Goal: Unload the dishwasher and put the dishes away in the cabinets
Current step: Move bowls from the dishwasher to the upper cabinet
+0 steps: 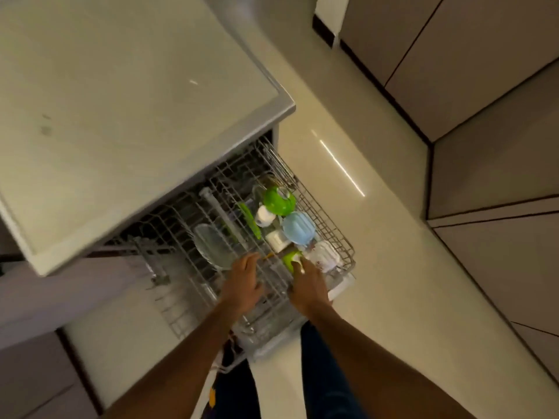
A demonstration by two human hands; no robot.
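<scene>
The dishwasher's wire rack (329, 225) is pulled out below the counter. In it lie a green lid (276, 201), a pale blue lid (298, 228), a clear glass bowl (211, 246), a small white cup (264, 216), a white container (323, 255) and a green cup (290, 259). My left hand (242, 282) is over the rack's front, its fingertips pinching a thin orange stick (267, 256). My right hand (308, 285) reaches beside it, with its extended fingers touching the green cup.
A pale countertop (121, 116) overhangs the dishwasher at upper left. Glossy light floor (378, 237) spreads to the right, bordered by grey-brown cabinet fronts (484, 86). A lower rack (169, 297) shows beneath the upper one. My legs stand at the rack's front.
</scene>
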